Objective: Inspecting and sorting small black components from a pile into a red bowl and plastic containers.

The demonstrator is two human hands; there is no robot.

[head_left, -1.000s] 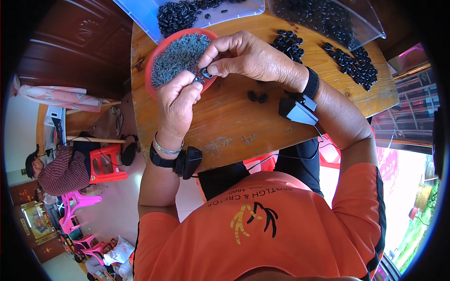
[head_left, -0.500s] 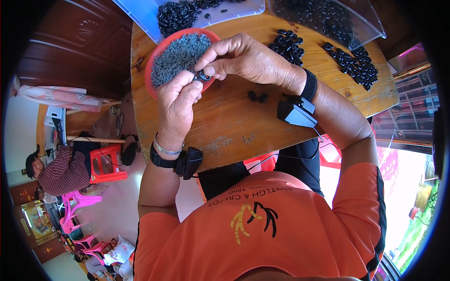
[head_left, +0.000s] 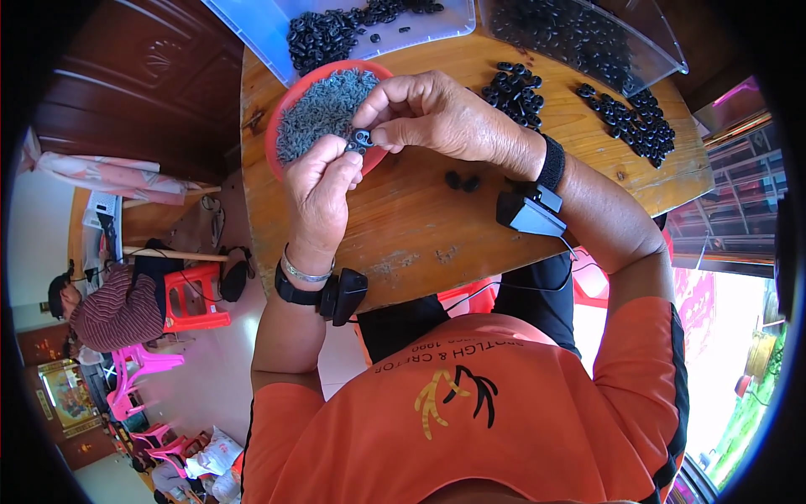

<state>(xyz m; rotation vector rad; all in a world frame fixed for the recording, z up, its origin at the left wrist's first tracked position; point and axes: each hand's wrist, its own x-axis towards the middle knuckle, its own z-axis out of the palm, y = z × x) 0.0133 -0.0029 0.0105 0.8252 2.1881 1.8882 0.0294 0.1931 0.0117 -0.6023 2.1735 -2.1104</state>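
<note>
Over the near right edge of a red bowl (head_left: 274, 144) filled with small grey pieces (head_left: 323, 107), my two hands meet at a small black plastic part (head_left: 360, 139) with round openings. My left hand (head_left: 322, 186) pinches its lower end between thumb and fingers. At its upper side, the thumb and forefinger of my right hand (head_left: 441, 119) are closed on the part, the other fingers curled behind. Whether a grey piece is also between the right fingertips is too small to tell. Two loose black parts (head_left: 462, 181) lie on the wooden table (head_left: 411, 227) below my right hand.
A clear bin (head_left: 457, 23) of black parts stands behind the bowl, and a second clear bin (head_left: 579, 42) at the far right. Black parts lie in one pile (head_left: 514, 94) and another pile (head_left: 634, 122). A seated person (head_left: 117, 311) is at the left, beside a red stool (head_left: 195, 298).
The black part has turned slightly, so more of its face with the round openings shows. My right thumb has shifted a little to the right. The whole view has moved slightly.
</note>
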